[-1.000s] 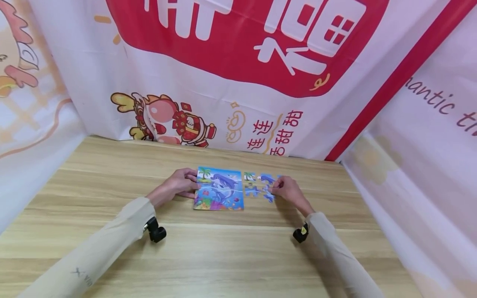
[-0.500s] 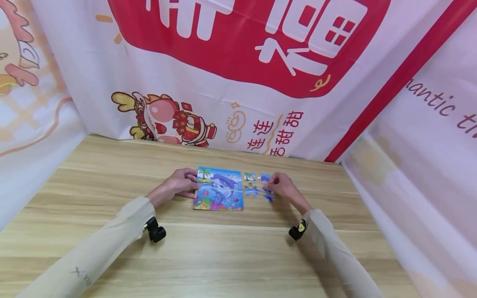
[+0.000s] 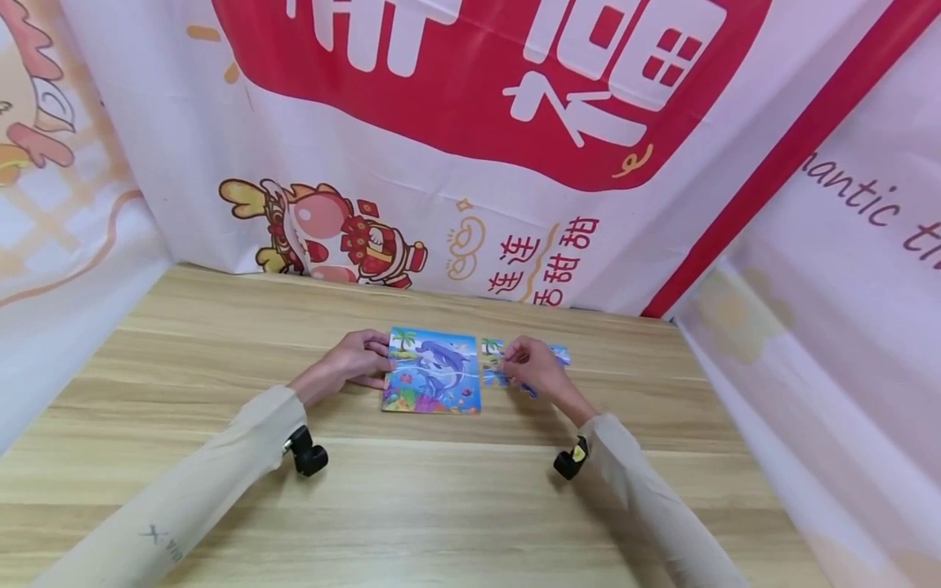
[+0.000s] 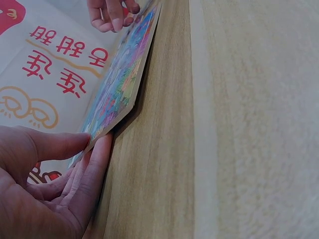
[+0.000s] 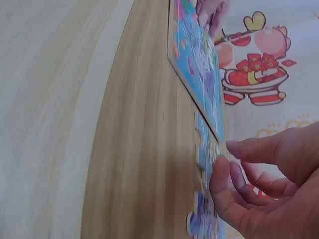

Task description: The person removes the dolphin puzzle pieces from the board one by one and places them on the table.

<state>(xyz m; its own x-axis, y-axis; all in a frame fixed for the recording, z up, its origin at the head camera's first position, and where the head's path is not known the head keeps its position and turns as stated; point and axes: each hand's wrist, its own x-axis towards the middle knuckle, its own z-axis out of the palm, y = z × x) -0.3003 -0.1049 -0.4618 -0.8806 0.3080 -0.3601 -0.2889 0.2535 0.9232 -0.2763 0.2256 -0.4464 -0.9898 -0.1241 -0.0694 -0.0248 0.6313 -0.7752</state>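
Nearest: wood-grain tabletop (image 3: 441, 506), with both beige sleeves reaching forward over it, left sleeve (image 3: 198, 482) and right sleeve (image 3: 647, 490). Left hand (image 3: 351, 363) pinches the left edge of the dolphin picture board (image 3: 432, 372), thumb above, fingers beneath. Right hand (image 3: 538, 365) is bent over the jigsaw pieces just right of the board, thumb and index tips close together; cannot tell whether a piece is between them. Key relation, as judged: pieces lie under and around the right hand, which is much the nearer; the board lies to its left, across a narrow gap holding the palm-tree piece (image 3: 490, 346). Purple-blue piece (image 3: 529, 391) shows on the near side of this hand, light-blue piece (image 3: 562, 354) to its right; the rest are hidden. Board: picture top points away from the person, coral toward the person; looks slightly longer left to right, though foreshortening leaves the long axis uncertain. Palm-tree piece appears to point the same way, palm at the far side. Farthest: red-and-white banner (image 3: 441, 114) behind the table.
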